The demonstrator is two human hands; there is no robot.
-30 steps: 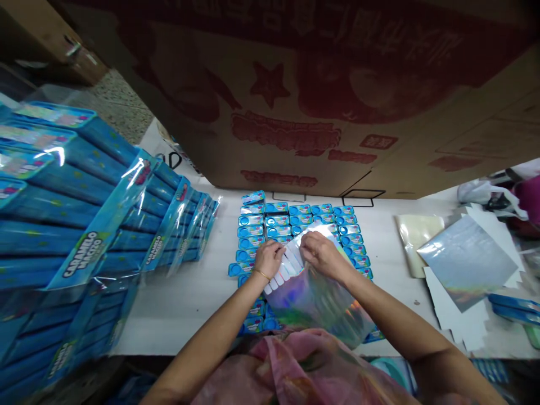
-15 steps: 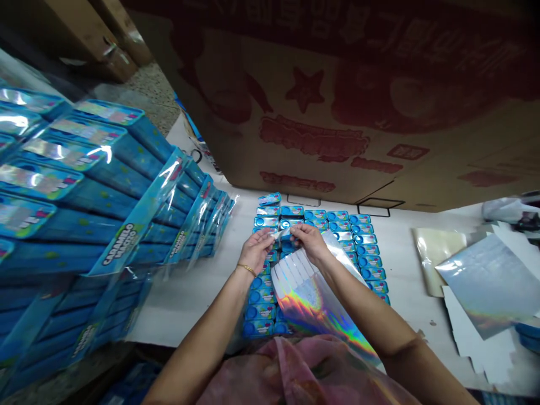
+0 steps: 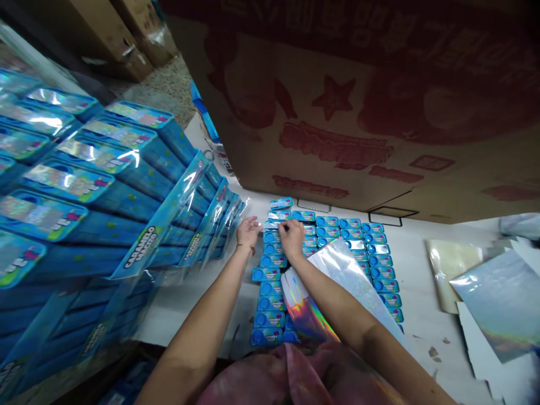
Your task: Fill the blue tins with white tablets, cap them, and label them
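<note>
Blue candy tins (image 3: 270, 320) lie in close rows on the white table. At the left column's upper end, a shiny silver sticker (image 3: 271, 225) lies over a tin, between my hands. My right hand (image 3: 292, 238) is closed, thumb and fingertips pinched at the sticker's right end. Just left of that tin, my left hand (image 3: 247, 232) has its fingers apart, with nothing visible in them. Under my right forearm, a holographic sticker sheet (image 3: 343, 264) with a curled white-backed edge rests across the tins.
Stacked blue tins in clear wrap (image 3: 139, 180) fill the left. A large printed cardboard carton (image 3: 337, 124) stands behind the rows. At the right lie more silver sheets (image 3: 502, 304), white backing paper and a cream packet (image 3: 453, 273).
My hands peeled a small sticker from the sheet and carried it up-left to a tin in the left column. My left fingers have parted from it. The view has shifted left.
</note>
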